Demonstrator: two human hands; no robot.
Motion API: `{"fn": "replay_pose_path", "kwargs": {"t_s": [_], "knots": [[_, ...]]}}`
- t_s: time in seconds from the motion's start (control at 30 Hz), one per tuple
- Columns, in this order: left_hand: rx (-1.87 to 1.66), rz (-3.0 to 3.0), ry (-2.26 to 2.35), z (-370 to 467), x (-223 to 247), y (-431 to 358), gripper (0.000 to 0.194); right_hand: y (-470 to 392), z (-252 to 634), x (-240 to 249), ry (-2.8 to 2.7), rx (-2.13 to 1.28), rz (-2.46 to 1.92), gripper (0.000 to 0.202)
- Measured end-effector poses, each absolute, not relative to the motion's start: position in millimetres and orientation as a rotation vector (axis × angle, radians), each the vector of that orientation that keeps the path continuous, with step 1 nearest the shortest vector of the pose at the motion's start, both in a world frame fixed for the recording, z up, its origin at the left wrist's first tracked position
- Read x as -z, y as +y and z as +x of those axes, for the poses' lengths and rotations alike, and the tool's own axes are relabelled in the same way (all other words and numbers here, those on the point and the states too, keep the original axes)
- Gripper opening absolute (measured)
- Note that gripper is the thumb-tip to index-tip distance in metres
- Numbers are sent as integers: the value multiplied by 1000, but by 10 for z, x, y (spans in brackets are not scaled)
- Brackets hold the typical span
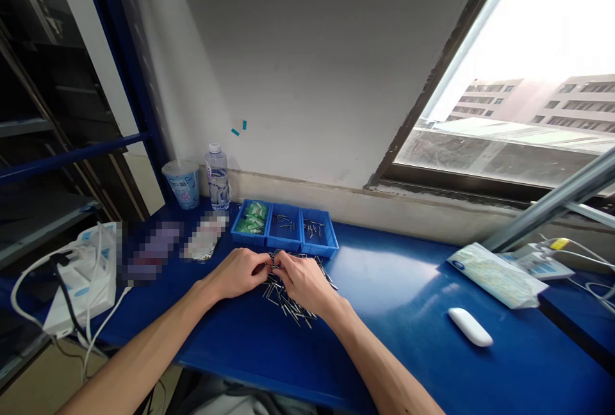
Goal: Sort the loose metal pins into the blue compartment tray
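A loose pile of thin metal pins (288,305) lies on the blue tabletop (230,338). Over its upper part, my left hand (243,271) has thumb and forefinger pinched together. My right hand (306,279) comes in from the other side, also closed, its fingertips almost meeting those of the left. What each pinch holds is too small to make out. Just beyond the hands stand three joined blue bins: the left bin (234,230) has small green-and-clear packets (254,216), while the middle bin (284,237) and right bin (331,242) each contain some metal pins.
At the back left are a lidded cup (182,186) and a water bottle (218,181). A power strip (91,280) with cables sits at the left edge. On the right lie a white rounded case (469,326), a soft packet (497,274) and another power strip (541,262).
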State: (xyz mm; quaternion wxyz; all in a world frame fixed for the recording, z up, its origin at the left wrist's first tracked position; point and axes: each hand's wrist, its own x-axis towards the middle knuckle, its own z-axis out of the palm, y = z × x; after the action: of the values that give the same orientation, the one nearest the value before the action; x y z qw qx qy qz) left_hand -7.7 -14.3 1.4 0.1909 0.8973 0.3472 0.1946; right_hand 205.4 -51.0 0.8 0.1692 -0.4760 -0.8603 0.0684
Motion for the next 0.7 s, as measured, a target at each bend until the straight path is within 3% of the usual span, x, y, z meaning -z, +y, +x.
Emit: {"fn": "replay_pose_path", "kwargs": {"t_s": [0.1,0.53,0.7], "knots": [[-548,2526,966,-78,-4,-141,22,-507,2060,3,-2452,-182,-1358,10],[-547,2523,973,-70,-18,-152,21,-505,2062,6,-2448,-186,-1332,5],[-540,2526,956,-67,-25,-154,22,-498,2063,17,-2462,-188,-1331,15]]}}
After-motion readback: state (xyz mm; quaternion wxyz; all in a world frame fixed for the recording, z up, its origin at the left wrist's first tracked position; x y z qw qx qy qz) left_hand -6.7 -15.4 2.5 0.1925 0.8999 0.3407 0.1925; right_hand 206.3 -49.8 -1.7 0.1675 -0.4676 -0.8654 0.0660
